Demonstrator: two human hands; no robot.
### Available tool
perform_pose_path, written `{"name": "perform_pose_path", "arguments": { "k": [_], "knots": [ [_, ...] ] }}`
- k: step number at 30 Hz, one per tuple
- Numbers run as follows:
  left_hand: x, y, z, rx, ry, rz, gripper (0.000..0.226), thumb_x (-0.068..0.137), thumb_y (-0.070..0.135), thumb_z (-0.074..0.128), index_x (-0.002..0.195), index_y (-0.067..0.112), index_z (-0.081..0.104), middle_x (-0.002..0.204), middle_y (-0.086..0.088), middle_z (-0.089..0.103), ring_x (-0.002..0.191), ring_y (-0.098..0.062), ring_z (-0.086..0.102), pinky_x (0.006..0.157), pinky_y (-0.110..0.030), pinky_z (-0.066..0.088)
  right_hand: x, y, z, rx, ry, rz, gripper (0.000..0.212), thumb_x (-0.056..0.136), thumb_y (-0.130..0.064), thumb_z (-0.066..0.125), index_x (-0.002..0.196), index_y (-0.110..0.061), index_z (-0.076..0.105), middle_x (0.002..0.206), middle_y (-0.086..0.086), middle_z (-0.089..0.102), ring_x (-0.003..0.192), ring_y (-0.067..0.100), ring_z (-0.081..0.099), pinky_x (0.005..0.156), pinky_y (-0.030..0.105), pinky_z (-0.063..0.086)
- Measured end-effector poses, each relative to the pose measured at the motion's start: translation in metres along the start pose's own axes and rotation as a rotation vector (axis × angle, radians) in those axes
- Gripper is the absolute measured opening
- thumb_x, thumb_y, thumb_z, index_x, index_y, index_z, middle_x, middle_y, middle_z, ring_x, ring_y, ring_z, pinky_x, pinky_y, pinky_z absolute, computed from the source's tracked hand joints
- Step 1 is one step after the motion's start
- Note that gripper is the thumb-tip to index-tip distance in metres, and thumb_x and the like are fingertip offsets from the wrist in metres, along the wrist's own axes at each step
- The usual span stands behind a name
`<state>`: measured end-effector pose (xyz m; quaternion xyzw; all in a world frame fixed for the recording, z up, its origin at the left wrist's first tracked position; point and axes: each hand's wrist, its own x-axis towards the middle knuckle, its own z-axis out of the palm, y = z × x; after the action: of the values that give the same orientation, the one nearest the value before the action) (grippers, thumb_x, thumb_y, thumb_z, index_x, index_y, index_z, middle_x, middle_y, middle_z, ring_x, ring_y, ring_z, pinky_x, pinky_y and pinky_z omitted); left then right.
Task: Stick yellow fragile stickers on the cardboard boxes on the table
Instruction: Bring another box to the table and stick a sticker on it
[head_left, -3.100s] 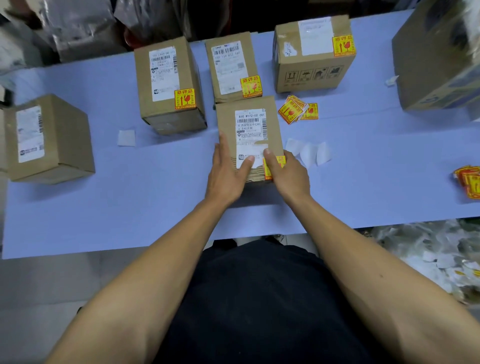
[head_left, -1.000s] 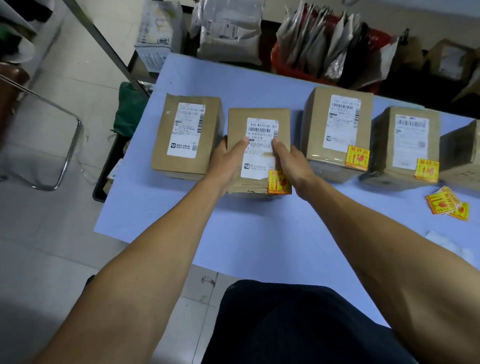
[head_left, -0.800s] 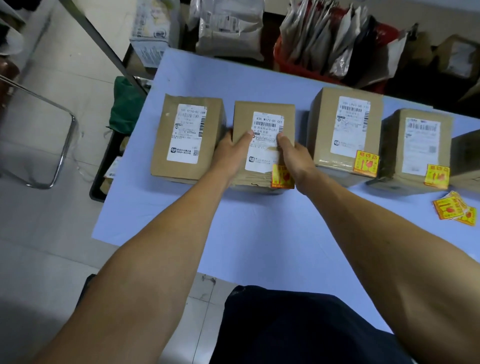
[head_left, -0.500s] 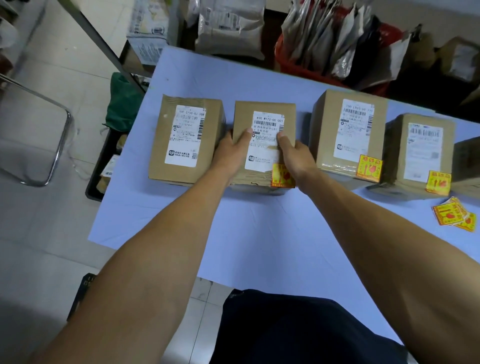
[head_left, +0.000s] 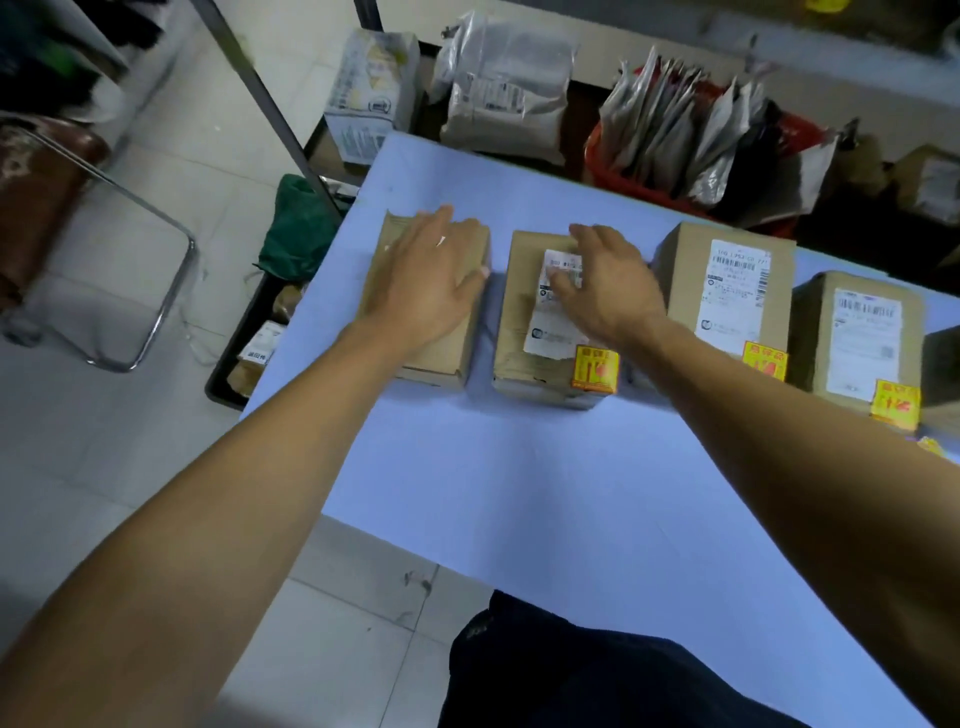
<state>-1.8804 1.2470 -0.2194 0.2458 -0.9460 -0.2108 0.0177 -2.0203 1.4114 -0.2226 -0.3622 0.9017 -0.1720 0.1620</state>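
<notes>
Reaching for unstickered box (head_left: 415, 338) | left hand (head_left: 434, 280) flat on top, fingers straight, holding nothing | right hand (head_left: 605, 288) open over stickered box (head_left: 540, 332) | best: grip both sides, slide near.

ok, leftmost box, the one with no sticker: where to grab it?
Take the leftmost box by its two long side faces, coming from above. It lies flat, the left hand spread over its top. The next box leaves only a narrow gap on the right.
</notes>
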Motion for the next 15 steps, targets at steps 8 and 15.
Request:
{"name": "perform_pose_path", "arguments": {
  "k": [8,15],
  "knots": [
    [-0.025,-0.087,0.008,0.307,-0.163,-0.084,0.068,0.099,0.057,0.038,0.157,0.025,0.023,0.167,-0.012,0.007,0.153,-0.036,0.002,0.119,-0.062,0.011,-0.003,-0.068,0.053,-0.192,-0.176,-0.160,0.057,0.097,-0.049,0.045,0.144,-0.018,0.039,0.149,0.014,0.040,0.140,0.034,0.034,0.112,0.048,0.029],
    [-0.055,-0.112,0.035,-0.111,-0.094,-0.235,0.070,0.100,0.046,0.048,0.158,0.023,0.017,0.167,-0.007,-0.009,0.152,-0.026,0.015,0.112,-0.044,0.033,-0.010,-0.100,0.106,-0.263,-0.277,-0.180,0.075,0.098,-0.056,0.037,0.158,-0.017,0.015,0.163,0.028,0.007,0.153,0.035,0.012,0.120,0.057,0.002]
  ]
}}
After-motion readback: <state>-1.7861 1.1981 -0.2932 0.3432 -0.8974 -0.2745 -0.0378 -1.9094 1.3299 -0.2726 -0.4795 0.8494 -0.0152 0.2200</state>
